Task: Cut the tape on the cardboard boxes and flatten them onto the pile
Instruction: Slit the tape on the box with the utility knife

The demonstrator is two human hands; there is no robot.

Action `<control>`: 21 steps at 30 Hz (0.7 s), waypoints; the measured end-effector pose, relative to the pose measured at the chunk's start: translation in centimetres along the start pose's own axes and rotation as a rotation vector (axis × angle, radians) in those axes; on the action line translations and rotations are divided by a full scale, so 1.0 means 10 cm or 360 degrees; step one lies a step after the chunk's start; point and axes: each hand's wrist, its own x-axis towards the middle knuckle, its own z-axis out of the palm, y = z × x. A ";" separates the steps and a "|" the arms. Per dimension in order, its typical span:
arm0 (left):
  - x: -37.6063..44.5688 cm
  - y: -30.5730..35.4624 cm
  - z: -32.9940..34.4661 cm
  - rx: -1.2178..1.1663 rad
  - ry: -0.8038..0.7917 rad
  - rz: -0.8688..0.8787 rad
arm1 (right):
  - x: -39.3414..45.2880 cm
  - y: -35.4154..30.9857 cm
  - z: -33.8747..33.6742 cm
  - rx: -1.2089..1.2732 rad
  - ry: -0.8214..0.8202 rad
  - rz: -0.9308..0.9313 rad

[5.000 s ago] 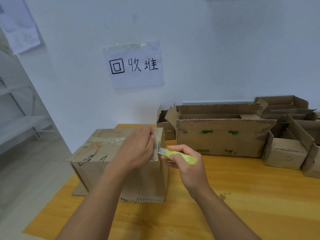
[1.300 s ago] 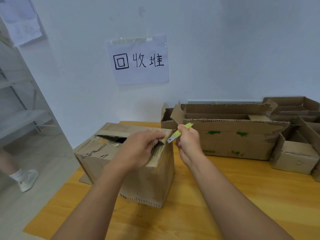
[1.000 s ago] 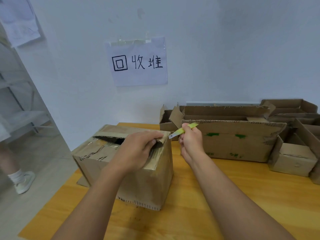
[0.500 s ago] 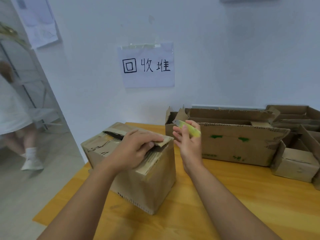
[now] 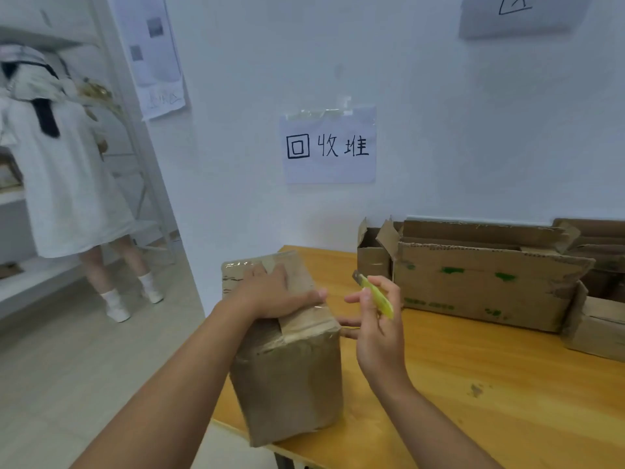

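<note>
One taped box (image 5: 287,360) sits at the table's (image 5: 507,384) near corner. Left hand (image 5: 274,292) presses flat on top; right hand (image 5: 378,323) pinches the cutter (image 5: 377,296). Cardboard looks light, stiff; steady it by the top.

My left hand (image 5: 270,294) lies palm down on top of the box (image 5: 287,360), fingers spread and fairly straight, forearm reaching in from the lower left. My right hand (image 5: 375,319) is raised beside it, palm turned toward me, thumb and forefinger pinching the yellow-green cutter (image 5: 377,296) while the other fingers hang loosely extended. Both forearms are bare.
</note>
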 end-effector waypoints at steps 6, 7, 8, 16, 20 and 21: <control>-0.08 0.02 -0.25 0.0173 -0.0391 0.0359 | 0.23 0.01 -0.02 -0.0076 0.0064 0.0009; -0.09 0.02 -0.28 0.0220 -0.0450 0.0427 | 0.28 0.04 -0.02 -0.0103 0.0085 0.0004; -0.10 0.03 -0.29 0.0271 -0.0473 0.0483 | 0.32 0.06 -0.02 -0.0139 0.0108 -0.0003; -0.09 -0.20 -0.05 0.0157 0.0004 0.0630 | 0.61 0.23 -0.10 -0.0306 -0.0069 0.0173; 0.03 -0.17 0.07 -0.0200 0.0349 0.0578 | 0.58 0.26 0.01 -0.0193 -0.0258 0.0247; 0.06 -0.11 0.11 -0.0240 0.0493 0.0544 | 0.54 0.25 0.04 -0.0175 -0.0255 0.0225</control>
